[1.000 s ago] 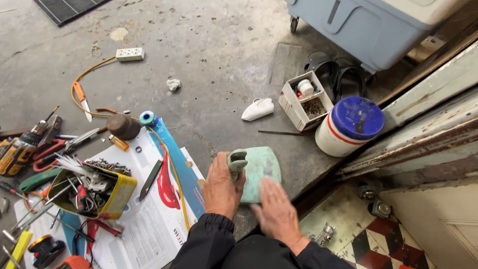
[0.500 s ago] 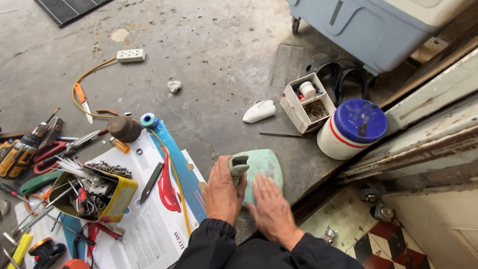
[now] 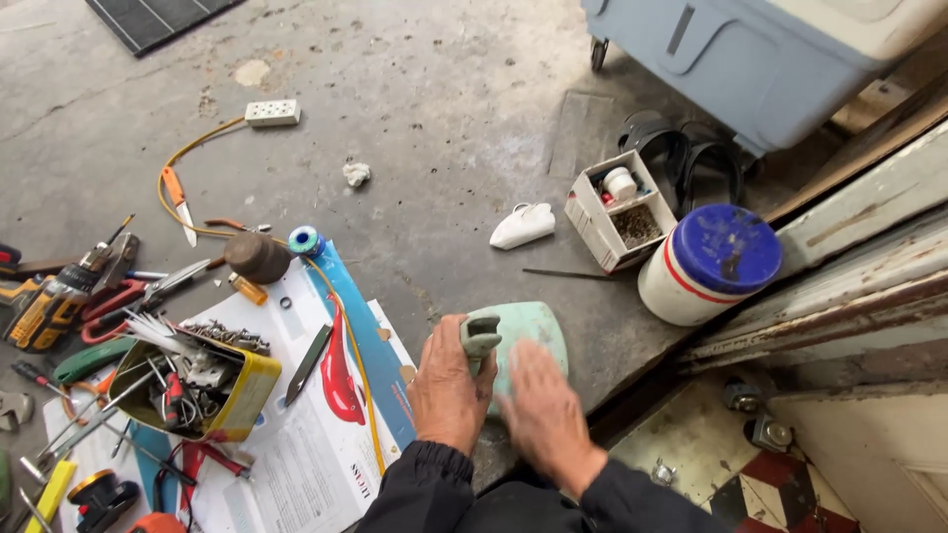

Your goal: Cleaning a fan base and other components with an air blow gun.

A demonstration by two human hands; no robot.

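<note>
Hands met over a pale green casing (image 3: 528, 331) on the concrete floor (image 3: 425, 128). The left hand (image 3: 449, 390) clenched its grey-green fitting (image 3: 479, 338); the right hand (image 3: 541, 415) lay flat, blurred, grip released. A yellow tin of tools (image 3: 222, 395) sat near, a blue-lidded tub (image 3: 706, 265) beyond.

I look down on a grey concrete floor (image 3: 444, 118). On it lie a white socket block (image 3: 272, 113) with an orange cable (image 3: 188, 158), a crumpled white scrap (image 3: 356, 174), a white plastic part (image 3: 523, 226), a small divided box (image 3: 620, 209), a white tub with blue lid (image 3: 709, 264), spread printed papers (image 3: 296, 444) and scattered hand tools (image 3: 79, 296).
</note>
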